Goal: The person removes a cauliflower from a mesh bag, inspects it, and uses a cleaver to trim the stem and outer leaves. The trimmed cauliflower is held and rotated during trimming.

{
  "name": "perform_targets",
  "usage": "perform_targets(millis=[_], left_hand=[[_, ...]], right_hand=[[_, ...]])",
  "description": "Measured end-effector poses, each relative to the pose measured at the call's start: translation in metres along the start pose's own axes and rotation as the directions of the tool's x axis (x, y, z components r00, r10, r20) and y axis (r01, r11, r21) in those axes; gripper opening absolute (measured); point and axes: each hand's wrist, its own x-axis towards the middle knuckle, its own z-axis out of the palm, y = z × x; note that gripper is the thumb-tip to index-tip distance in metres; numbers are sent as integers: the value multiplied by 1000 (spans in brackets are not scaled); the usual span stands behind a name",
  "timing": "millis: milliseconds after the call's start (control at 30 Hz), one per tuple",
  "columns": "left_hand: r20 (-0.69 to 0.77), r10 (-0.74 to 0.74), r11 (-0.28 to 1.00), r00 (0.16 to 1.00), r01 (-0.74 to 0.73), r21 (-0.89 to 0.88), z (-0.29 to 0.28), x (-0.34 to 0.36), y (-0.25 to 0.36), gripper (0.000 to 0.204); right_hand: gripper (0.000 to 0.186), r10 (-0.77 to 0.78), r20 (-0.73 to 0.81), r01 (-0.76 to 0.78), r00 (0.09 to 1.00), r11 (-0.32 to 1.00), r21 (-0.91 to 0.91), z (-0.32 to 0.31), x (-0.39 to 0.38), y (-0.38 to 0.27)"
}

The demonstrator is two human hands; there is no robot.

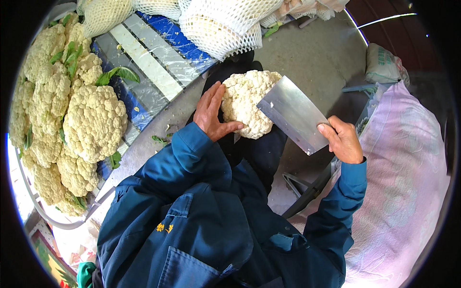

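Observation:
A large cream-coloured cauliflower (247,101) is held in front of me over my dark-trousered legs. My left hand (211,111) grips its left side, thumb along the near edge and fingers up the far side. In my right hand (342,139) is a cleaver (294,115) with a broad grey blade, its handle hidden in the fist. The blade's far left part overlaps the right side of the cauliflower; whether it touches cannot be told. Small white crumbs stick to the blade.
On the left, several cauliflowers (95,122) are heaped on a blue-and-grey striped table (149,50). White foam net sleeves (221,24) lie at its far end. A pink-and-lilac cloth (403,177) covers something bulky on the right, with a stuffed sack (382,64) beyond it.

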Motion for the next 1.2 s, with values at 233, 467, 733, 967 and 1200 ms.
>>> perform_targets(millis=[233,467,733,967,1200], left_hand=[[2,-1,1000,1000,1,10,0,0,1,114],[7,-16,1000,1000,16,12,0,0,1,114],[5,-6,1000,1000,6,3,0,0,-1,114],[4,-10,1000,1000,10,-15,1,0,-1,112],[8,-15,1000,1000,15,-9,0,1,1,112]], right_hand=[[39,31,23,-32,999,999,37,3,-2,0],[39,57,62,-61,996,996,58,4,-3,1],[37,39,86,-45,996,996,74,10,-9,7],[29,57,44,-59,997,997,53,2,-14,13],[31,-60,16,61,998,995,-84,5,-14,14]])
